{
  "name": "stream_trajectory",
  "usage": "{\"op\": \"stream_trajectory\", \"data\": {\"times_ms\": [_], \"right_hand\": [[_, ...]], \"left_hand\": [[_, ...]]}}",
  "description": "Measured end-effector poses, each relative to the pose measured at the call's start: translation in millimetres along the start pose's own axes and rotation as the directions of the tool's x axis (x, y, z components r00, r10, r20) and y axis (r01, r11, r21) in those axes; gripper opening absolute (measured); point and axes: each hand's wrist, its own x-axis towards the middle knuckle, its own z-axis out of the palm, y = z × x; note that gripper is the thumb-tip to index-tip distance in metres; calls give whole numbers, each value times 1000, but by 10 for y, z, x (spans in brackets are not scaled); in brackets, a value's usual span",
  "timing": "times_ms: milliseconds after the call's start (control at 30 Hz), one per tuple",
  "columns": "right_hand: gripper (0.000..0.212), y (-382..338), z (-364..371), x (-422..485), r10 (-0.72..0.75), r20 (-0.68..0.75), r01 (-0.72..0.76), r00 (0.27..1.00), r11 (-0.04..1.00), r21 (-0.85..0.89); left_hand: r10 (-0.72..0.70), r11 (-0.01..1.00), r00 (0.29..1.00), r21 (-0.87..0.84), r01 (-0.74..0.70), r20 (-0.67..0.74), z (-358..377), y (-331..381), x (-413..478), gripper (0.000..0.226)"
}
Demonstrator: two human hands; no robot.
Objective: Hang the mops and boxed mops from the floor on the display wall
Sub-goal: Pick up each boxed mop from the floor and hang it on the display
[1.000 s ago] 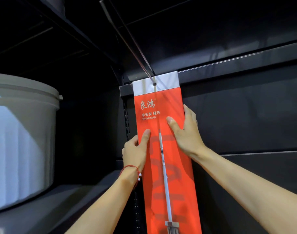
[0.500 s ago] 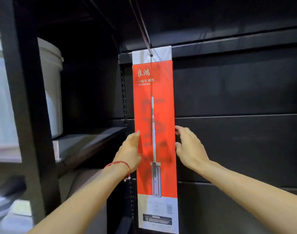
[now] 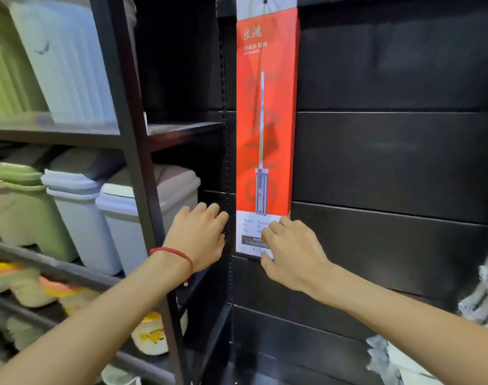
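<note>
Boxed mop (image 3: 266, 120) hangs at 12 o'clock on display wall (image 3: 389, 151). Right hand (image 3: 290, 251), fingers spread, rests on bottom edge; left hand (image 3: 199, 237) open, apart (9 o'clock). Steady box, then release gently.

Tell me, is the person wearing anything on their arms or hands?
Both arms are bare, with no sleeves or gloves. The left hand has a thin red string bracelet around its wrist, with a tiny charm dangling. The right hand wears nothing.

I count one boxed mop (image 3: 266, 120) upper centre, two hands: left hand (image 3: 199, 237), right hand (image 3: 291, 251), three lidded bins (image 3: 142, 218) left.
</note>
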Motion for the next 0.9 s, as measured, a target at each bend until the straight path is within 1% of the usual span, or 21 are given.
{"op": "stream_trajectory", "data": {"times_ms": [100, 233, 367, 500, 633, 733, 833, 900], "right_hand": [[32, -309, 58, -427, -102, -5, 102, 995, 990, 96], [35, -767, 157, -1002, -237, 52, 223, 970, 956, 188], [42, -1284, 256, -1441, -332, 93, 299, 939, 918, 260], [37, -1873, 282, -1828, -440, 95, 390, 893, 862, 325], [33, -2501, 216, -2136, -501, 106, 430, 859, 818, 383], [30, -3014, 169, -2330, -514, 106, 427, 851, 796, 428], [34, -3574, 132, -2518, -522, 144, 412, 840, 789, 456], [37, -3947, 121, -2621, -530, 160, 416, 833, 790, 451]], "left_hand": [[-52, 999, 997, 9, 52, 58, -11, 159, -627, 23], [-132, 990, 981, 59, 124, 140, 52, 361, -1627, 18], [-222, 975, 942, 80, 208, 253, 47, 531, -2613, 18], [-334, 943, 885, 102, 318, 324, -7, 550, -3500, 20], [-397, 917, 829, 131, 377, 394, -39, 459, -4338, 23], [-451, 892, 783, 180, 415, 428, -99, 335, -4924, 23], [-483, 875, 747, 210, 436, 458, -140, 141, -5514, 23], [-490, 871, 736, 219, 441, 467, -160, -18, -5910, 25]]}}
